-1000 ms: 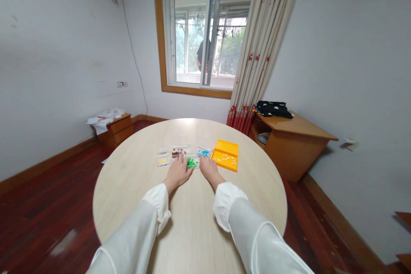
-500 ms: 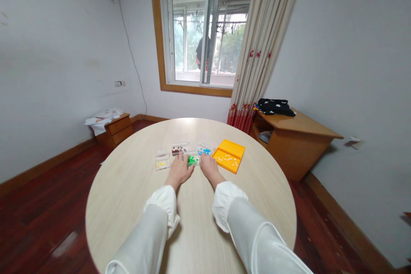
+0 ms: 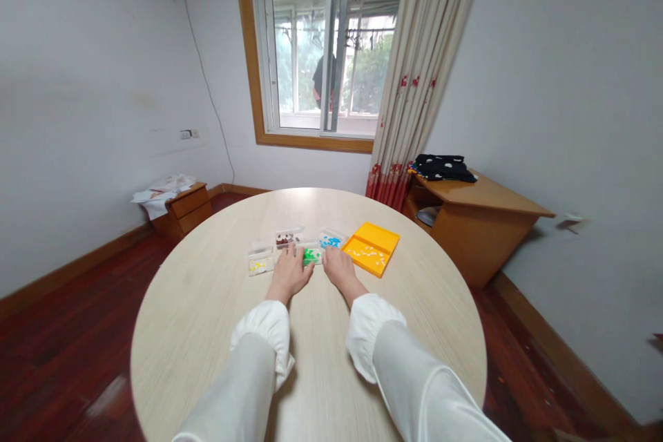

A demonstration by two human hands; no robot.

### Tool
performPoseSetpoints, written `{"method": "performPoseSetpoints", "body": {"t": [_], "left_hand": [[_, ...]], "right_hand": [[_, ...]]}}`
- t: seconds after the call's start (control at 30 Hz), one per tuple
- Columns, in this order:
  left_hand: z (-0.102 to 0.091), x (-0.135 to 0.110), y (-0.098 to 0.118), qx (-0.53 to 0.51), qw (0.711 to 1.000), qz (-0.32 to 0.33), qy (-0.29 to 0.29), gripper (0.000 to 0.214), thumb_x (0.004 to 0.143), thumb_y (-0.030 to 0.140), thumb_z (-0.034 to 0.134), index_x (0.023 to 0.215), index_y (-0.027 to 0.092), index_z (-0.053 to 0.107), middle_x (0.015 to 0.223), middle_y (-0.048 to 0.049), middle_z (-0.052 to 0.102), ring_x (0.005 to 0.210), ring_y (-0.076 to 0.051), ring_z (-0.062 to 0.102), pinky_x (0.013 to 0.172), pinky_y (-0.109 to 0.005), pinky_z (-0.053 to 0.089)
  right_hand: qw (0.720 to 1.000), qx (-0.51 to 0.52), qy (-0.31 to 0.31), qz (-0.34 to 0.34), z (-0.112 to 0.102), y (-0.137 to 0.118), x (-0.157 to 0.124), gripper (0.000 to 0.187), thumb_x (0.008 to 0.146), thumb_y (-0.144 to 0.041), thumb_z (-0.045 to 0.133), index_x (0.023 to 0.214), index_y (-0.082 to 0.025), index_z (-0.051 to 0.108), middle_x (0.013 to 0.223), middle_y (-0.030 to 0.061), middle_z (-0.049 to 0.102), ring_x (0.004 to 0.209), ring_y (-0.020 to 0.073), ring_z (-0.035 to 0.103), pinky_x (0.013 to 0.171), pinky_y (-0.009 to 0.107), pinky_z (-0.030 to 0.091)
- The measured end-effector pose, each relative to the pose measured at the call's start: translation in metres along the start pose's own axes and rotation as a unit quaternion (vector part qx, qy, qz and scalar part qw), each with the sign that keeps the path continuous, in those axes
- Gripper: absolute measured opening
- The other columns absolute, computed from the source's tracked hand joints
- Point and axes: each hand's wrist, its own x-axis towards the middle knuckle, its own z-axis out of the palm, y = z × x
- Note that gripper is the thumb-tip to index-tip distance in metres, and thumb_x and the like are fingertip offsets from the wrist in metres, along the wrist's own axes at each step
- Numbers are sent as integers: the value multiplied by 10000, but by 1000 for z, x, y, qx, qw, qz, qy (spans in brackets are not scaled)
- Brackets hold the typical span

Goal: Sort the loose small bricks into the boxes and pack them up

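Green pieces [image 3: 311,255] sit mid-frame, right between our left hand [image 3: 290,274] and right hand [image 3: 339,268].
Their clear box [image 3: 317,262] seems to run left-to-right, about equally near both. Our left thumb and fingers sit apart around its left end, right fingers curl at the other; can't tell if either grips. Looks like thin, hard plastic, beside a smooth, flat yellow case [image 3: 380,237] on the wood-grain table [image 3: 207,331].

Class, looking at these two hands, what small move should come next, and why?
Probably the right hand should pinch one of the green pieces: they lie between it and the left hand, so a slight shift to the left looks enough to reach them.
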Motion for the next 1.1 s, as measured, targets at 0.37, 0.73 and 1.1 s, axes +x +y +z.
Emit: {"method": "performPoseSetpoints", "body": {"t": [0.37, 0.73, 1.1], "left_hand": [[7, 2, -3, -4, 1000, -1, 28, 403, 865, 421, 474, 1149, 140, 526, 1262, -179, 493, 1087, -293, 504, 926, -419, 399], [5, 1, -2, -41, 999, -5, 32, 392, 843, 382, 519, 1147, 135, 535, 1247, -192, 497, 1086, -313, 517, 910, -441, 425], [13, -4, -12, -145, 987, 9, 63, 318, 786, 218, 533, 1093, 144, 565, 1269, -177, 488, 1136, -297, 533, 963, -433, 445]], "right_hand": [[998, 32, 57, -1, 3, 3, -8, 289, 959, -256, 353, 1013, -127, 607, 1038, 144, 650, 976, 234, 594, 828, 320, 439], [991, 108, 79, -13, 16, 12, -7, 156, 893, -192, 469, 924, -129, 609, 905, 122, 663, 877, 213, 598, 761, 283, 418], [985, 146, 85, -31, 20, 17, -7, 138, 892, -160, 458, 897, -148, 595, 913, 105, 649, 879, 200, 588, 796, 295, 432]]}}
